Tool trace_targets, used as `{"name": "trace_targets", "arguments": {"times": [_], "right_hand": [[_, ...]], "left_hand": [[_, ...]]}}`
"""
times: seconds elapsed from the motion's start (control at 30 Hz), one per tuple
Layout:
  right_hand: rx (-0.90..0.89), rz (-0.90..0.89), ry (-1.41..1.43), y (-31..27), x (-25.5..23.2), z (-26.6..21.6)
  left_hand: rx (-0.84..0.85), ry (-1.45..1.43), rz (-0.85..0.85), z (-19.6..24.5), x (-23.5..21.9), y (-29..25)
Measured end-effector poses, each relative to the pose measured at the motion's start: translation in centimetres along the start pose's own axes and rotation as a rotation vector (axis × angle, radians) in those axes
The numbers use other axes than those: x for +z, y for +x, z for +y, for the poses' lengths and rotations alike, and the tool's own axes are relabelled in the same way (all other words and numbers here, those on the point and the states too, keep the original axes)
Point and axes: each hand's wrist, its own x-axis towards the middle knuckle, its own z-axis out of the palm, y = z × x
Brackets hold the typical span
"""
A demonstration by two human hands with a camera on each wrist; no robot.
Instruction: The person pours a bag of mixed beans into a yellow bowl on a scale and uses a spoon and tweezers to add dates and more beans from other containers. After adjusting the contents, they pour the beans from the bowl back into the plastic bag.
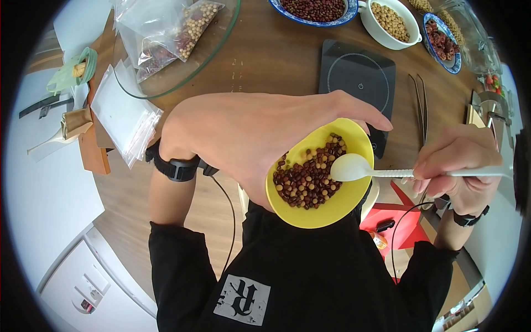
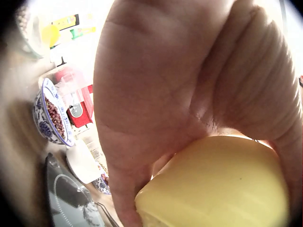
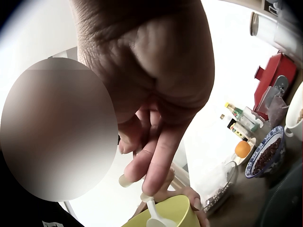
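Observation:
My left hand point(image 1: 249, 130) grips a yellow bowl point(image 1: 310, 220) in front of my body, tilted so that its inside shows. In the left wrist view, the palm arches over the outer wall of the yellow bowl point(image 2: 218, 184). Inside lies a mix of dark red and tan beans point(image 1: 307, 185). My right hand point(image 1: 462, 166) pinches the handle of a white spoon point(image 1: 353, 167), whose head sits over the beans near the bowl's right side. In the right wrist view, the spoon point(image 3: 161, 221) dips inside the rim, and fingers of the left hand show behind it.
Past the bowl lies a black induction cooktop point(image 1: 359, 72), with metal tongs point(image 1: 421, 105) to its right. Bean-filled bowls line the far edge, including a white handled bowl point(image 1: 387, 42). At left are a glass bowl point(image 1: 229, 39) holding filled bags and a stack of clear bags point(image 1: 124, 113).

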Motion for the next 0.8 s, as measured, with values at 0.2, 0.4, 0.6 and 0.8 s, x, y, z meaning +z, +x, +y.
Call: {"name": "trace_targets", "arguments": {"times": [0.2, 0.4, 0.6, 0.8], "right_hand": [[-0.018, -0.050, 0.049, 0.3, -0.2, 1.2], [0.013, -0.084, 0.143, 0.4, 0.1, 2.0], [0.210, -0.020, 0.350, 0.2, 0.4, 1.2], [0.285, 0.107, 0.423, -0.5, 0.8, 1.2]], "left_hand": [[-0.012, 0.008, -0.042, 0.0, -0.1, 0.2], [-0.055, -0.015, -0.079, -0.1, 0.0, 0.3], [-0.022, -0.027, -0.073, -0.3, -0.1, 0.3], [0.028, -0.059, -0.054, -0.6, 0.1, 0.4]]}}
